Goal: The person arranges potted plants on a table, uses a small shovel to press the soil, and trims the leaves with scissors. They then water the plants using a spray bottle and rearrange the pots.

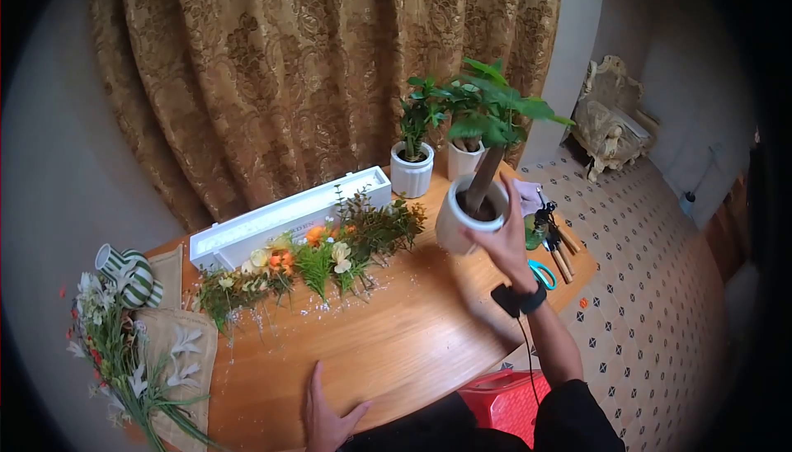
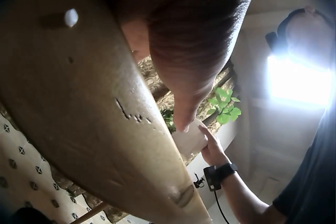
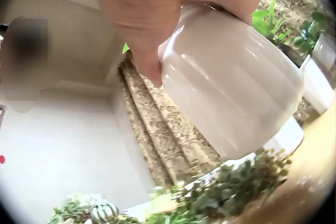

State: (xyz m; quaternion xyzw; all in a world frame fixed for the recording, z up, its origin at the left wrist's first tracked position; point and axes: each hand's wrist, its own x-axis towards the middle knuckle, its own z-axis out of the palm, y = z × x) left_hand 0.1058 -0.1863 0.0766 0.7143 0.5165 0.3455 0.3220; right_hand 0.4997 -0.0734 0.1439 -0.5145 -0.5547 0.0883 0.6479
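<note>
My right hand [image 1: 505, 242] grips the rim of a white pot [image 1: 452, 225] holding a thick-trunked leafy plant [image 1: 487, 118], over the right part of the wooden table. In the right wrist view the hand [image 3: 173, 8] holds the pot [image 3: 231, 82] tilted, its base off the tabletop. The left wrist view shows the same pot [image 2: 190, 141] in the right hand [image 2: 213, 151]. My left hand [image 1: 328, 421] lies at the table's front edge, thumb and fingers spread, holding nothing; it looms large [image 2: 189, 40] in the left wrist view.
Two potted plants [image 1: 412, 173] [image 1: 464, 161] stand behind. A long white planter box [image 1: 289, 209] is at the back, with mixed flowers [image 1: 313, 262] before it. A striped vase [image 1: 132, 275] and stems on cloth lie left. Teal scissors [image 1: 542, 274] and wooden-handled tools [image 1: 565, 254] lie right.
</note>
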